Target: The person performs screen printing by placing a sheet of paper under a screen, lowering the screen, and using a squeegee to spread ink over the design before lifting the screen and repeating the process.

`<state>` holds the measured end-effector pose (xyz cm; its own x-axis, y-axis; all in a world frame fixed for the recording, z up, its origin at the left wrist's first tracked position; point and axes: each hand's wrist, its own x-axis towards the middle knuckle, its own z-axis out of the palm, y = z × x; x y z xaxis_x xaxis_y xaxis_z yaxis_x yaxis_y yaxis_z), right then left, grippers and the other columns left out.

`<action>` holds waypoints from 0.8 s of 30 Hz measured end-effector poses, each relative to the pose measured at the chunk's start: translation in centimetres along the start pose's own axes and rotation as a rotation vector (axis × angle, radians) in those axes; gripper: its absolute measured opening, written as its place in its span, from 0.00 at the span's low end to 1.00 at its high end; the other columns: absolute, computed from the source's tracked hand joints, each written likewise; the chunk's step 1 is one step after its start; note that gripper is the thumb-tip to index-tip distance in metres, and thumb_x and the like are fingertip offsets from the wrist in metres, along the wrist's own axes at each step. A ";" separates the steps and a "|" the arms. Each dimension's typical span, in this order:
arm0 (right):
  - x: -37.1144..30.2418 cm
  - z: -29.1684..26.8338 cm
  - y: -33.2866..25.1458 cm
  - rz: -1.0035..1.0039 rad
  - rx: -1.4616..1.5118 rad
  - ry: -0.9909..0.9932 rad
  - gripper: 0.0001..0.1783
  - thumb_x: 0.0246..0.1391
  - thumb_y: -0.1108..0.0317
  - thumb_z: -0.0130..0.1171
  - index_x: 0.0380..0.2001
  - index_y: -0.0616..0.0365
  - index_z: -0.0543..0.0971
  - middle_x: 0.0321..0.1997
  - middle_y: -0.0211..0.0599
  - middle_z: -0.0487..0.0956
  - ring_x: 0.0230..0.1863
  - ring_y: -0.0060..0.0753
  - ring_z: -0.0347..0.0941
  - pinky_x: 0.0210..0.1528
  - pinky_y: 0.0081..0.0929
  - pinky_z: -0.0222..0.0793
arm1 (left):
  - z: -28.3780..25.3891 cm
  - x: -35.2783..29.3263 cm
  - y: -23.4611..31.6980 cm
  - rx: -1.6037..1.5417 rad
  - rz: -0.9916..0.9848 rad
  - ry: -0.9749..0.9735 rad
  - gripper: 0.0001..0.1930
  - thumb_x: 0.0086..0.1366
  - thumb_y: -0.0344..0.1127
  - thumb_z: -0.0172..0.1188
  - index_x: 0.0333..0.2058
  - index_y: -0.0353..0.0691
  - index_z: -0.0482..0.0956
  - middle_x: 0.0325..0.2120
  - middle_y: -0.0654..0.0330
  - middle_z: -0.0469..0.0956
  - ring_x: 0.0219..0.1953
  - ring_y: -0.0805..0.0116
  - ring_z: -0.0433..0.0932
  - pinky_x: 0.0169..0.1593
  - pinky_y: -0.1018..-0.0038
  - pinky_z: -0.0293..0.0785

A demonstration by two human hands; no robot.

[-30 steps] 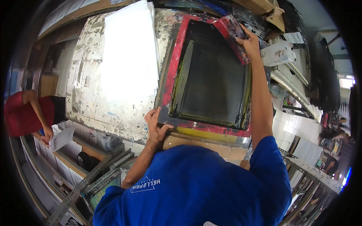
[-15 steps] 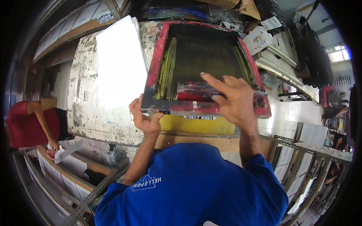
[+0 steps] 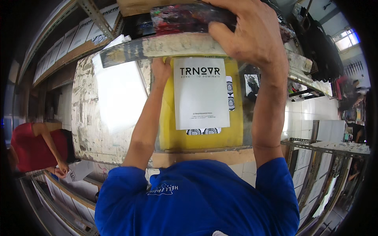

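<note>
A screen printing frame (image 3: 157, 46), its wood smeared with ink, is raised and tilted at the far side of the table. My right hand (image 3: 256, 37) grips its ink-stained edge, the thumb bent against it. Below lies a white sheet or flat bag (image 3: 202, 94) with black print, on a yellow board (image 3: 169, 133). Small cards with dark round designs (image 3: 230, 94) stick out at its right and near edges. My left hand (image 3: 160, 69) is beside the sheet's far left corner, its fingers partly hidden by the frame.
White sheets (image 3: 118, 94) are stacked on the paint-flecked table (image 3: 84, 114) to the left. Printed white pieces (image 3: 73, 37) line a shelf at the back left. A person in a red top (image 3: 39, 145) handles a white sheet at the left. Metal racks (image 3: 311, 173) stand at the right.
The frame lay flat with both hands on it; now it is lifted away, uncovering the printed sheet. My right hand rose with it, and my left hand moved forward beside the sheet.
</note>
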<state>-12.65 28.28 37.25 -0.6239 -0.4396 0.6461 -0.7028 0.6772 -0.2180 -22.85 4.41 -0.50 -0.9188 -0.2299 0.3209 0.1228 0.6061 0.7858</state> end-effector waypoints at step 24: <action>3.4 -0.8 1.1 0.151 -0.037 -0.068 0.29 0.42 0.62 0.57 0.49 0.61 0.86 0.42 0.50 0.88 0.42 0.45 0.84 0.51 0.34 0.79 | -14.8 -4.0 -4.3 -0.285 -0.199 0.249 0.03 0.64 0.23 0.63 0.36 0.30 0.82 0.29 0.58 0.83 0.34 0.71 0.79 0.42 0.74 0.75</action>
<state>-15.23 28.00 39.79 -0.7441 -0.3691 0.5569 -0.5869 0.7594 -0.2809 -14.12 -8.53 2.68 -0.8205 -0.5195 0.2385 0.0829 0.3047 0.9488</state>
